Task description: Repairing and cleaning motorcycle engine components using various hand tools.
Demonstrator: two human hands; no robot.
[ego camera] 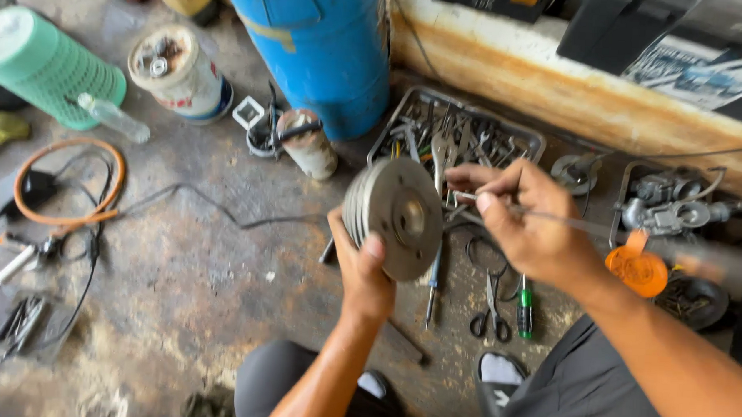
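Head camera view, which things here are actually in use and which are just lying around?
In use:
left hand holding round metal disc
right hand holding thin metal rod

Lying about:
tool tray
scissors
green-handled screwdriver
blue drum
orange hose

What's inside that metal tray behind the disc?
The tray holds a jumble of pliers, wrenches and other hand tools. Its near part is hidden by the disc and the right hand.
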